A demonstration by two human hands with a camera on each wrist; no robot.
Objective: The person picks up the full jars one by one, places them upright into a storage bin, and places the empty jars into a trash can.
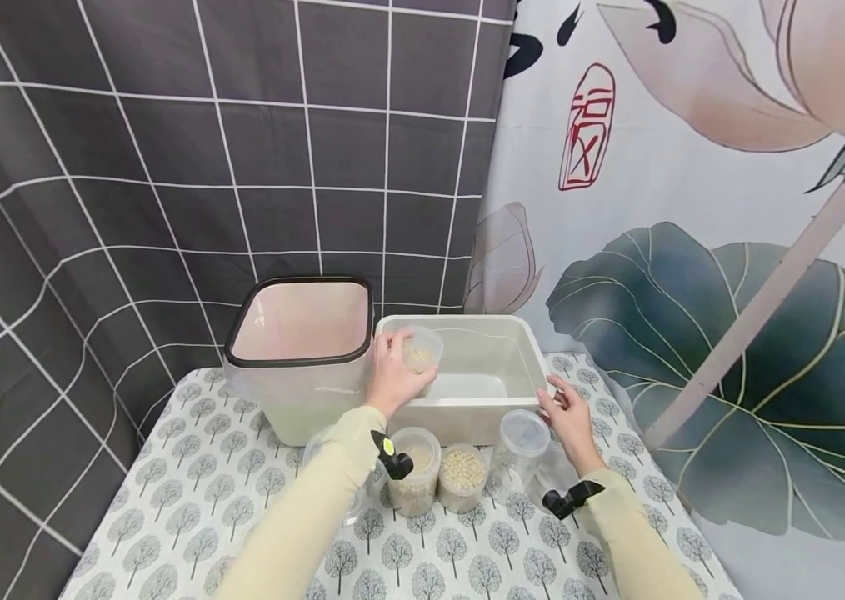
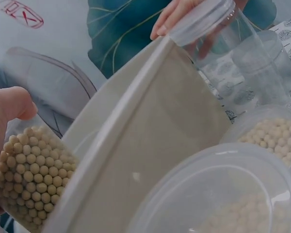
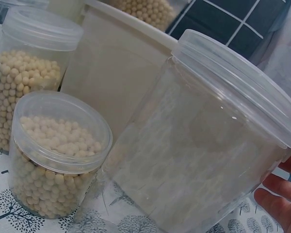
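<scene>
My left hand (image 1: 395,377) grips a clear plastic jar of pale round soybeans (image 2: 36,174), its thumb and fingers around the side. That jar is tilted over the left end of the white basin (image 1: 467,402). At the basin's right front corner is my right hand (image 1: 571,421), its fingertips right at the rim and nothing in its grasp. Just in front of these fingers stands a tall, empty clear jar (image 3: 199,136) with a translucent lid. Beside it, along the basin's front, are a short jar of soybeans (image 3: 58,150) and a taller one (image 1: 415,475).
A tall pinkish bin (image 1: 302,392) with a black rim stands left of the basin. Another empty clear jar (image 1: 553,477) is beside the right wrist. My left sleeve (image 1: 302,500) partly covers more clear plastic. Hanging cloths (image 1: 340,208) close off the back of the tree-patterned tablecloth (image 1: 190,492).
</scene>
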